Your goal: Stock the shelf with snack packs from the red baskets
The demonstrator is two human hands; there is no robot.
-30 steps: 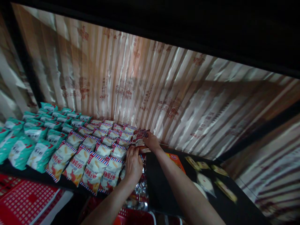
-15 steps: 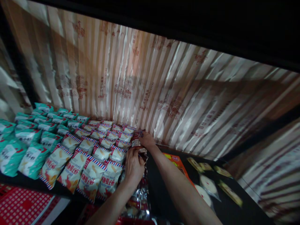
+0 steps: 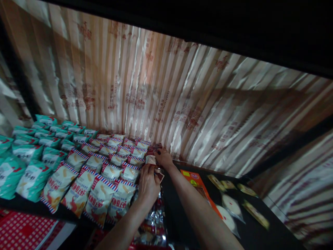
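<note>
My right hand reaches to the back of the shelf, its fingers closed on the edge of a dark red-brown snack packet beside the curtain. Nearer to me, my left hand has its fingers bent over a brown packet, whose corner shows past the thumb. White snack bags with red-and-blue striped edges stand in rows just left of my hands. Below my left wrist lie shiny dark-red packets, partly hidden by my forearm.
Teal snack bags fill the left of the black shelf. On the right lie an orange package, round white items in clear wrap and several small yellow packets. A red basket is at lower left; a striped curtain hangs behind.
The brown packet's corner now sticks out more beside my left thumb. Both hands stay in nearly the same place, and the view has shifted slightly.
</note>
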